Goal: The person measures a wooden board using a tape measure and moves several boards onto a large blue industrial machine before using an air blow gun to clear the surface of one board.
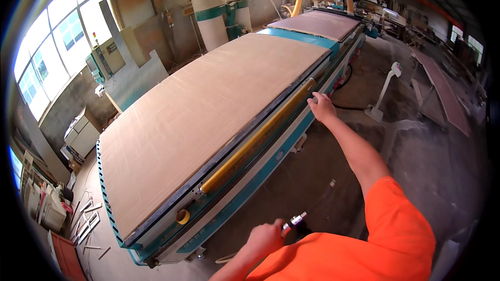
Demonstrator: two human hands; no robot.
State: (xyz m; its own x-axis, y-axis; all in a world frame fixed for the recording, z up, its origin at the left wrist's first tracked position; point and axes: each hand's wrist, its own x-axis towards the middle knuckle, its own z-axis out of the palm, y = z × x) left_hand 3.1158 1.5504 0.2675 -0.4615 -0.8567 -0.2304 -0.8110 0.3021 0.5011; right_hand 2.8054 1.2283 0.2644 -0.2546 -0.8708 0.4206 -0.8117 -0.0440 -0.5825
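My left hand (265,238) is closed around an air blow gun (296,220) with a silver metal tip, low in front of my orange shirt. A pale hose (226,258) shows just below that wrist. My right arm reaches forward along the machine's near side. At its end, my right hand (324,108) has its fingers curled in beside the far end of a long yellow roller (260,141); what is between them is too small to make out. A large tan board (219,80) lies flat on the teal machine table (110,213).
A round yellow-rimmed knob (183,216) sits on the table's near side. Farther along is a second board (315,24) below the machine head. A white pedestal (384,91) stands at right, with a dark hose on the floor. Wood scraps (88,226) lie at left.
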